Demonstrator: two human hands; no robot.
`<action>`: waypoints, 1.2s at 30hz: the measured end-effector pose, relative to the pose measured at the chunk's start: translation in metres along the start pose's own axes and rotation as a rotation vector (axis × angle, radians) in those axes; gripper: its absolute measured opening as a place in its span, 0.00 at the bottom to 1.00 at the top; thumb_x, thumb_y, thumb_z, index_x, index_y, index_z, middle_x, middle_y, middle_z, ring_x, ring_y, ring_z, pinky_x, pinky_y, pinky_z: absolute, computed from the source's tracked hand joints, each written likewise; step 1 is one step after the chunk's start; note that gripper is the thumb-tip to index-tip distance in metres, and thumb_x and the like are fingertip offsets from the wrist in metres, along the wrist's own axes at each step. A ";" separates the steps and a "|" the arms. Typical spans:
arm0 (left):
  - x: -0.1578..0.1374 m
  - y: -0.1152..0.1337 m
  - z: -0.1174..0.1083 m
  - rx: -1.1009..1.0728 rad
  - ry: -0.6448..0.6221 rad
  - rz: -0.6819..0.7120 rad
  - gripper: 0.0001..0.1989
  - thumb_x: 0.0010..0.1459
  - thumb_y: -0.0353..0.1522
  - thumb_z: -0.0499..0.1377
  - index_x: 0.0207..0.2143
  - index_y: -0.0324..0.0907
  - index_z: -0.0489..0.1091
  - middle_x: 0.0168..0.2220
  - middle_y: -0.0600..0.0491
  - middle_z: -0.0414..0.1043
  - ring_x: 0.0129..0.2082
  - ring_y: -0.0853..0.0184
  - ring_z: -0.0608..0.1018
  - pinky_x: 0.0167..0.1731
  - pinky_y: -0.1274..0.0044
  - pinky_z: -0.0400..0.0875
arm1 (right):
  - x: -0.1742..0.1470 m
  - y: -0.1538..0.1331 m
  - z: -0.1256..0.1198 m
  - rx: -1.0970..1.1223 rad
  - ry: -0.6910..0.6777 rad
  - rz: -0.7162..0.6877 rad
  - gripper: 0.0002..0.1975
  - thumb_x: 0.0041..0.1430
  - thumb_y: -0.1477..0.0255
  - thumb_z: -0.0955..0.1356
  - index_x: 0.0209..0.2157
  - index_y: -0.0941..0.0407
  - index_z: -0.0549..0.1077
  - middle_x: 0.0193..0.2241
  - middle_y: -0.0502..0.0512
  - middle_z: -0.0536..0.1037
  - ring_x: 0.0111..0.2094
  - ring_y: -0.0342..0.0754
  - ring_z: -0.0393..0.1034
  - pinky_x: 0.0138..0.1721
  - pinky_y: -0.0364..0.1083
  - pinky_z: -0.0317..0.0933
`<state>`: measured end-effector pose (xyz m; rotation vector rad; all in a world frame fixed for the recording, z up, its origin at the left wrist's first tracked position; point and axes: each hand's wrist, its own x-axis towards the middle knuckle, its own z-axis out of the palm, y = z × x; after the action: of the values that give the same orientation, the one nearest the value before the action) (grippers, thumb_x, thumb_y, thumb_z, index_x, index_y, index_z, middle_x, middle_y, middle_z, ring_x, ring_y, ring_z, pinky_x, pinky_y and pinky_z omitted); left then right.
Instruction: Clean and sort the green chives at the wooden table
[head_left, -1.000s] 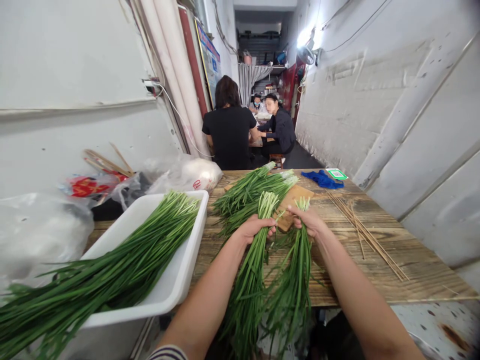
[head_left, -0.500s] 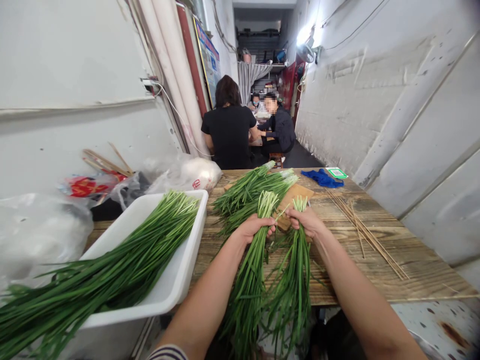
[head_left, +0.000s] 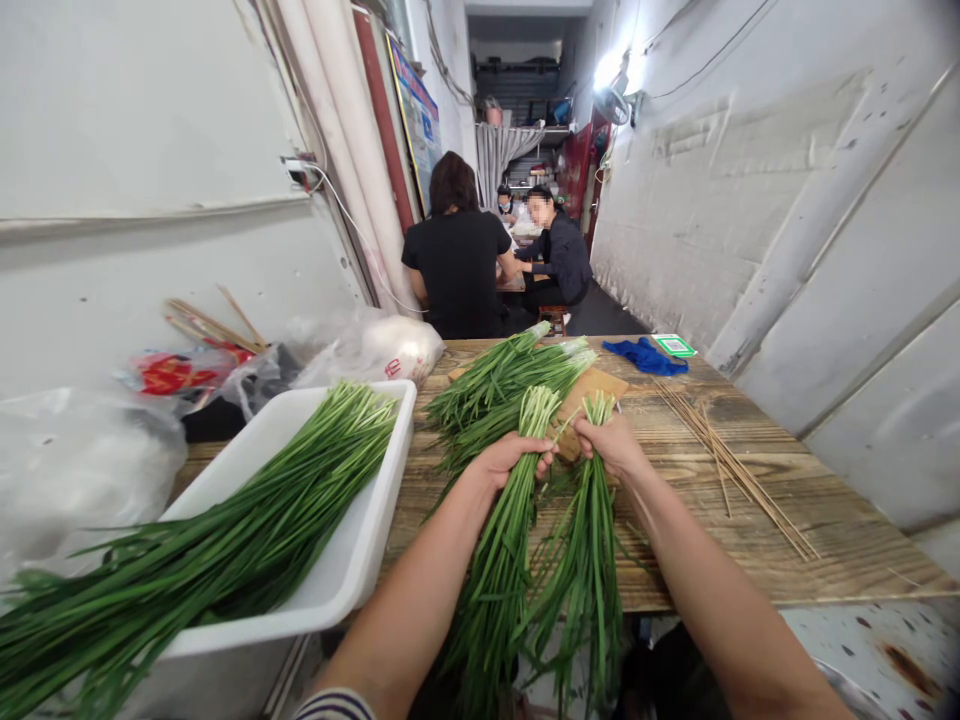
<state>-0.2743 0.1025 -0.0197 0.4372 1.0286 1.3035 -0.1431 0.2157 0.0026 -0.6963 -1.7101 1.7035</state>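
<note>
My left hand is closed around a thick bunch of garlic chives, pale stem ends up, green leaves hanging over the table's front edge. A thinner bunch of chives hangs from my right hand, whose fingers are wrapped round it just below the stem tops. Between the two hands a few loose stems stretch across, close to both sets of fingertips. Behind them, tied-looking chive bundles lie on the wooden table, partly over a brown board. Their far ends are wrapped in something clear.
A white plastic tub heaped with long chives stands at left, beside plastic bags. Thin sticks, a blue cloth and a green-edged code card lie at right. Several people sit beyond the table.
Both hands stay nearly in place, still gripping their bunches. The left bunch has shifted slightly right, and the right bunch's leaves have swung a little.
</note>
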 end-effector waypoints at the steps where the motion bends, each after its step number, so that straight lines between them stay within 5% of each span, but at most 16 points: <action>1: 0.000 0.000 0.000 -0.010 0.007 -0.003 0.05 0.50 0.26 0.63 0.29 0.31 0.71 0.20 0.53 0.68 0.16 0.77 0.69 0.18 0.84 0.64 | 0.000 0.000 0.001 -0.024 0.016 -0.004 0.07 0.42 0.72 0.68 0.17 0.56 0.65 0.07 0.44 0.63 0.08 0.37 0.53 0.11 0.38 0.49; 6: -0.001 0.001 0.001 -0.038 0.012 -0.027 0.03 0.51 0.25 0.63 0.28 0.31 0.71 0.19 0.53 0.67 0.16 0.77 0.69 0.18 0.85 0.63 | 0.004 0.004 -0.002 -0.143 0.157 -0.004 0.06 0.40 0.76 0.68 0.16 0.56 0.66 0.06 0.45 0.64 0.08 0.38 0.55 0.10 0.39 0.50; 14: -0.005 0.003 0.004 -0.048 0.016 -0.036 0.03 0.50 0.24 0.62 0.27 0.31 0.71 0.19 0.54 0.66 0.15 0.78 0.67 0.17 0.85 0.62 | 0.014 0.006 -0.019 0.047 0.186 0.118 0.10 0.43 0.75 0.70 0.16 0.56 0.63 0.06 0.44 0.61 0.08 0.37 0.52 0.09 0.39 0.46; 24: -0.003 0.003 0.001 -0.065 0.006 -0.033 0.03 0.51 0.24 0.61 0.28 0.30 0.70 0.19 0.54 0.66 0.15 0.78 0.67 0.17 0.85 0.62 | 0.013 0.001 -0.023 0.265 -0.086 0.212 0.16 0.40 0.66 0.76 0.22 0.59 0.67 0.14 0.45 0.66 0.10 0.33 0.51 0.09 0.36 0.45; 36: -0.001 0.000 -0.003 -0.055 -0.059 -0.027 0.04 0.51 0.25 0.62 0.29 0.30 0.70 0.19 0.54 0.66 0.15 0.77 0.67 0.17 0.85 0.62 | 0.019 0.011 -0.023 0.414 -0.107 0.304 0.12 0.43 0.73 0.73 0.19 0.59 0.66 0.11 0.44 0.63 0.11 0.33 0.51 0.10 0.35 0.47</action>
<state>-0.2772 0.1007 -0.0206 0.4162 0.9448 1.2843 -0.1394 0.2457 -0.0073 -0.7032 -1.2979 2.2538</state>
